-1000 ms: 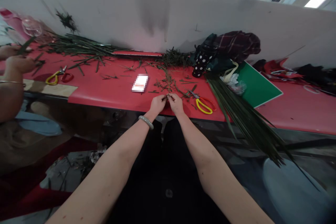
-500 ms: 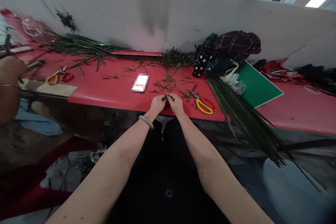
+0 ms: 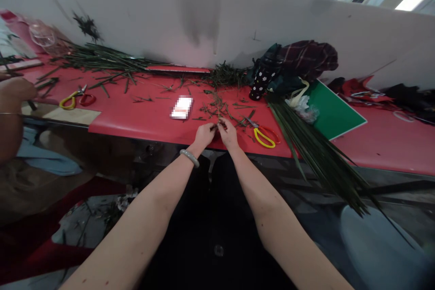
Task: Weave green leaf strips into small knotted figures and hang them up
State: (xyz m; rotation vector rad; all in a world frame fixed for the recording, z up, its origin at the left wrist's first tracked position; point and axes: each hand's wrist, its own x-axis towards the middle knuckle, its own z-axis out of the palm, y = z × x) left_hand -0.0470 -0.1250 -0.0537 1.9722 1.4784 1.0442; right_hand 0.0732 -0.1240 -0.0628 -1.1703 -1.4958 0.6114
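Close together at the front edge of the red table, my left hand (image 3: pixel 205 135) and my right hand (image 3: pixel 228 133) are both closed in a pinch. Between the fingertips is a thin leaf strip (image 3: pixel 219 117), mostly hidden by the fingers; its far end blends with the scraps behind. Cut leaf scraps (image 3: pixel 217 104) lie scattered just beyond my hands. To the right rest scissors (image 3: pixel 264 137) with yellow and red handles, blades apart. A phone (image 3: pixel 181 108) with a bright, blurred screen lies to the left. My left wrist carries a grey bangle (image 3: pixel 189 157).
Long green leaves (image 3: pixel 312 158) overhang the table edge at right, near a flowered black tumbler (image 3: pixel 261 82) and a green board (image 3: pixel 340 111). More cut leaves (image 3: pixel 102 60) line the back left. Another person's hand (image 3: pixel 15 93) is at far left, near second scissors (image 3: pixel 77 98).
My right fingertips have shifted slightly up and away from the left ones. My left hand has hardly moved. The other person's hand at far left has moved a little.
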